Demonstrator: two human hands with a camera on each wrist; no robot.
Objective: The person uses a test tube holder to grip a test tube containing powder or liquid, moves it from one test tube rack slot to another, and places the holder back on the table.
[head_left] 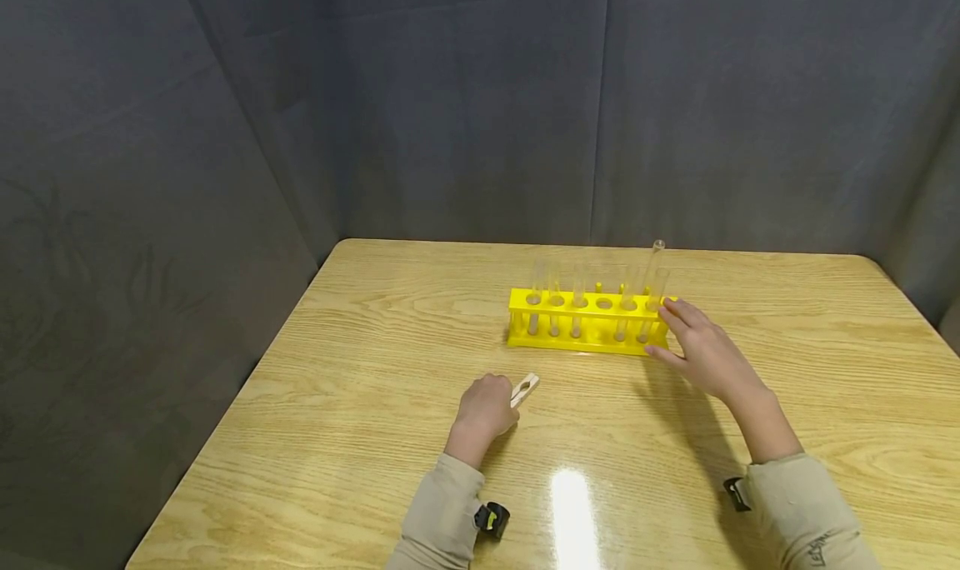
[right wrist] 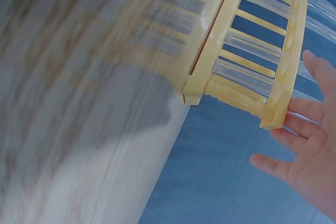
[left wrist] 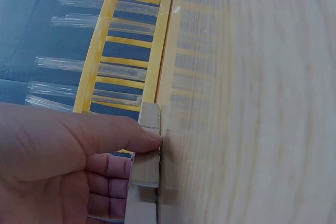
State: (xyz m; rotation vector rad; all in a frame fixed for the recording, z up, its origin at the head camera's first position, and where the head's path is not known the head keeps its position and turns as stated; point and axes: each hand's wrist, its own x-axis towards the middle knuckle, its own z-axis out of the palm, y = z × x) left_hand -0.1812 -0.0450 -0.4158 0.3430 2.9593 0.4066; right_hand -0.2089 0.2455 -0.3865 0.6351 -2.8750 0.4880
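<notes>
Your left hand (head_left: 486, 405) pinches a wooden clamp (head_left: 527, 387), thumb against curled fingers, low at the table (head_left: 337, 370), nearer you than the yellow rack (head_left: 597, 313) of clear tubes (head_left: 578, 278). Your right hand (head_left: 701, 349), fingers spread, fairly straight, touches the rack's right end.

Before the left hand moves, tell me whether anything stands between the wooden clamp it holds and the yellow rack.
Nothing visible does: only bare tabletop lies between the wooden clamp in the left hand and the front of the yellow rack. The right hand is at the rack's right end, outside that gap.
</notes>
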